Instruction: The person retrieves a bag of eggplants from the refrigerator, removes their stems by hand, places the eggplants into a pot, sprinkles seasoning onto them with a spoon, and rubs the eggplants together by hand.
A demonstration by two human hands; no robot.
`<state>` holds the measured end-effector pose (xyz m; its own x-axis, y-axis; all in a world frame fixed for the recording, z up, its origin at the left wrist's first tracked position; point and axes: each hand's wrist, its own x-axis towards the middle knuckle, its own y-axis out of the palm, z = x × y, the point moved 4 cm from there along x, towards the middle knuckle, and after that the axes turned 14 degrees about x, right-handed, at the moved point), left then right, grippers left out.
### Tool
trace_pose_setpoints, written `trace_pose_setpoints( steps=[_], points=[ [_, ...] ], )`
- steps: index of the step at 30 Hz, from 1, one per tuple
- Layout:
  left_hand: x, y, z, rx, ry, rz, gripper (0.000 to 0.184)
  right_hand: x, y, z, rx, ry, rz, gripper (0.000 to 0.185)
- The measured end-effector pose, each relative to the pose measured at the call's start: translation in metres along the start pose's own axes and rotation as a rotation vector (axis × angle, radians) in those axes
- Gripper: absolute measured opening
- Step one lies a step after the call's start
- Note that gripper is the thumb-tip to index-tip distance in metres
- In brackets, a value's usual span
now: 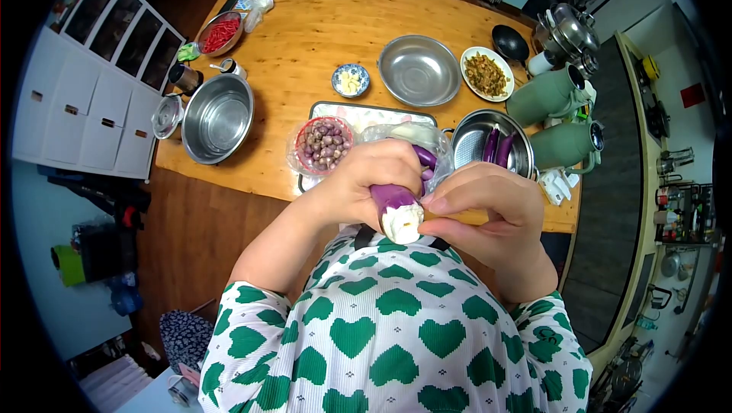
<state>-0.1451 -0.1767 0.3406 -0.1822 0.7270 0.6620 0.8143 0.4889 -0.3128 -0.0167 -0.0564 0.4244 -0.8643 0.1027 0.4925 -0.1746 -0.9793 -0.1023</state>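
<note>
My left hand is wrapped around a purple eggplant, held just in front of my chest. Its near end shows white, ragged flesh. At the right edge of that end, the thumb and fingertips of my right hand are curled in a pinch. Past my hands lies a clear plastic bag on a patterned tray, with more purple eggplant partly hidden behind my fingers. To the right, a steel pan holds several dark purple eggplant pieces.
A red basket of small purple onions sits at left on the tray. Around it stand a large steel pot, a shallow steel basin, a bowl of peeled garlic, a plate of cooked food, green flasks and a bowl of red chilies.
</note>
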Motion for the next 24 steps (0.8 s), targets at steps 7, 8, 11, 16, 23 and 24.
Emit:
trace_pose_setpoints(
  steps=[7,8,11,16,23,24],
  points=[
    [-0.005,0.001,0.001,-0.045,-0.078,0.005,0.036,0.006,0.005,0.007,-0.027,-0.011,0.042,0.018],
    [-0.006,0.001,0.002,-0.066,-0.081,0.003,0.036,0.006,0.007,0.008,-0.027,-0.008,0.041,0.018],
    [-0.007,0.002,0.004,-0.108,-0.084,0.005,0.036,0.009,0.009,0.010,-0.109,-0.039,0.098,0.017],
    [-0.007,-0.002,0.006,-0.062,-0.074,-0.017,0.037,0.007,0.008,0.014,-0.227,-0.099,0.155,0.028],
    [-0.002,-0.004,0.006,0.115,-0.042,-0.074,0.040,0.001,0.008,0.017,-0.440,-0.198,0.172,0.033],
    [-0.002,-0.003,0.007,0.131,-0.035,-0.086,0.040,0.001,0.007,0.018,-0.447,-0.196,0.168,0.031]
  ],
)
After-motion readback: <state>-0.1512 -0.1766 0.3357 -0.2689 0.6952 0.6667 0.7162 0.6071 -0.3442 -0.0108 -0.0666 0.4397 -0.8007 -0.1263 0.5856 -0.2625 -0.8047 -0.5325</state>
